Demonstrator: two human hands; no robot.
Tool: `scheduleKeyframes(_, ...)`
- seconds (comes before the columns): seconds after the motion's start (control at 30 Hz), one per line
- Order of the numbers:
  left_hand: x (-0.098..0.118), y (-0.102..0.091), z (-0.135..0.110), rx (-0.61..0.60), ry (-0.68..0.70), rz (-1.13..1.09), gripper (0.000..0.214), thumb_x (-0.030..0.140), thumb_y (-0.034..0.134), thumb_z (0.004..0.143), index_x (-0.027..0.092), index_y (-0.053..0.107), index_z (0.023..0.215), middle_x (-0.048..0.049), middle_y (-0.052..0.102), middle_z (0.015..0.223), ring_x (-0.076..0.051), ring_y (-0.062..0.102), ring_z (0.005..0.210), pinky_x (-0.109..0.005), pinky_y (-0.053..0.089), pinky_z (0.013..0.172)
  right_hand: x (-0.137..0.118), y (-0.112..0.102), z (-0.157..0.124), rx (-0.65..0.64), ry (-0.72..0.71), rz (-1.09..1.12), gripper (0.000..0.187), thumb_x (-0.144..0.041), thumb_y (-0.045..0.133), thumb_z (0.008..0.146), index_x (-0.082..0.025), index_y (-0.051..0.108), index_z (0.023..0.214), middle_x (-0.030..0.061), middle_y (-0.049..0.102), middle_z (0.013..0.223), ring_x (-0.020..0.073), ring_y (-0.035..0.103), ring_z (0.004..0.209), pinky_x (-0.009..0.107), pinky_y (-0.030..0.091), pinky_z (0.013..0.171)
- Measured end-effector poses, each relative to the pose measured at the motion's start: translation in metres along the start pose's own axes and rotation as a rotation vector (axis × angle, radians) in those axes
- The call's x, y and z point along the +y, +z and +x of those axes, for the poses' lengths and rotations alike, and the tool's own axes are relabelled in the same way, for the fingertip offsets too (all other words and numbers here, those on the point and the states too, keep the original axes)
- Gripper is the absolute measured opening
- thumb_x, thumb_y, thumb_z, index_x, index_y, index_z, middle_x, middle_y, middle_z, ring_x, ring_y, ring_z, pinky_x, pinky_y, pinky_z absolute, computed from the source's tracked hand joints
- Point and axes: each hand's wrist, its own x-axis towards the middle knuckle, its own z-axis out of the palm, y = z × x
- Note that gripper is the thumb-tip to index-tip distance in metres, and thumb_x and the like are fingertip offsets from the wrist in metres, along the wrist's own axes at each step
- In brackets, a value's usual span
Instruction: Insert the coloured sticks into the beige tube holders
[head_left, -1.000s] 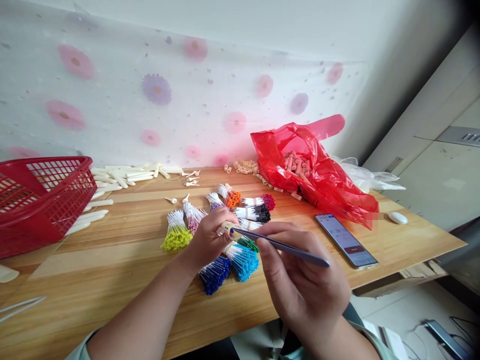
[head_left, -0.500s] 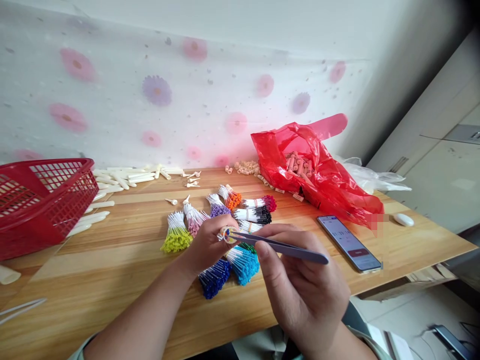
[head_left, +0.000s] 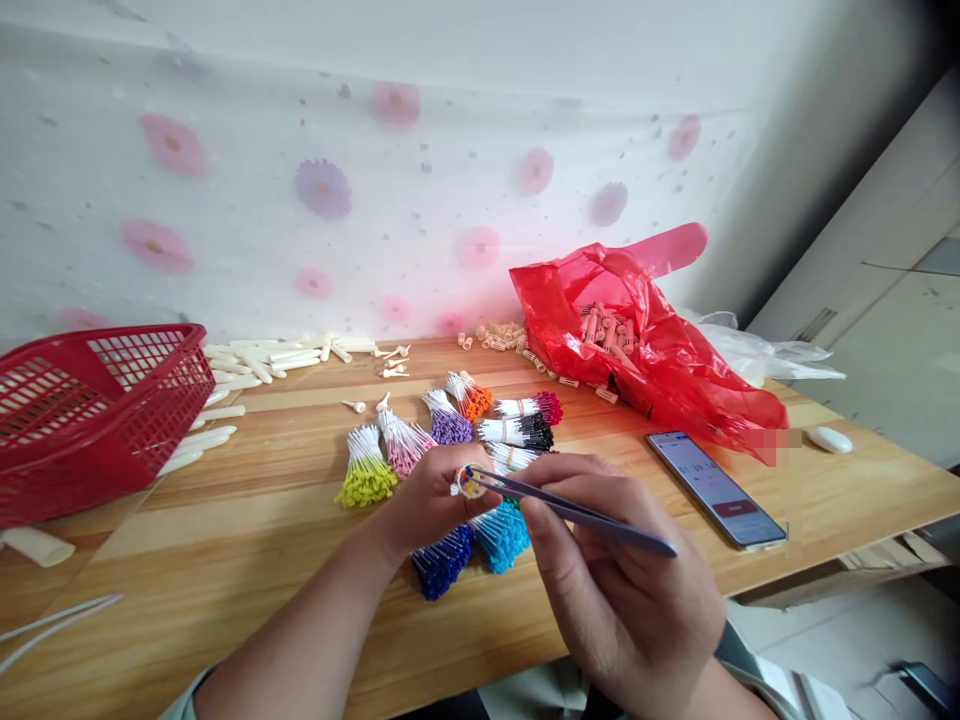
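Note:
My left hand [head_left: 431,500] is closed around a small pale tube-like piece [head_left: 472,482], its round end facing me with bits of blue and yellow inside. In my right hand [head_left: 630,560] are grey tweezers [head_left: 585,513], pinched between thumb and fingers. Their tips reach the tube's end; whether they grip anything is too small to tell. Just beyond and under my hands lie bundles of white-stemmed sticks with coloured ends: yellow-green [head_left: 366,480], pink [head_left: 405,445], purple [head_left: 450,425], orange [head_left: 471,398], black [head_left: 525,432], dark red [head_left: 536,407], dark blue [head_left: 442,565] and light blue [head_left: 502,540].
A red plastic basket [head_left: 112,400] stands at the left, beside white tubes [head_left: 262,360]. An open red bag [head_left: 660,370] holds peach-coloured pieces [head_left: 607,330]. A phone [head_left: 716,490] and a white oval object [head_left: 830,439] lie at the right. Small pale pieces [head_left: 394,365] sit at the back.
The view has shifted slightly, so everything appears a little further right. Both hands keep their holds, and the tweezer tips stay at the tube's end.

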Motion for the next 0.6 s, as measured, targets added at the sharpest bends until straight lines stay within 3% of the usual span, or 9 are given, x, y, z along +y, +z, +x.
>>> scheduleKeyframes(0.43,-0.0068,-0.0001,-0.0008,-0.036,-0.051,-0.057,0.053,0.066,0.054,0.076,0.014,0.054,0.067,0.0012,0.046,0.062,-0.012,0.042,0.059,-0.025,0.035,0.054,0.0035,-0.0042,-0.0011,-0.037,0.013,-0.001,0.019,-0.003,0.058,0.080,-0.018,0.056,0.092,0.0036,0.067,0.088,0.0135,0.066,0.079,0.026,0.055,0.070)
scheduleKeyframes(0.6,-0.0035,0.0006,0.0001,-0.042,-0.054,-0.069,0.053,0.066,0.054,0.076,0.014,0.053,0.067,0.0017,0.042,0.063,-0.012,0.040,0.058,-0.025,0.033,0.053,0.0058,-0.0015,0.0011,-0.017,-0.022,-0.057,0.017,-0.003,0.059,0.080,-0.017,0.055,0.089,0.0035,0.067,0.085,0.0116,0.066,0.079,0.022,0.053,0.069)
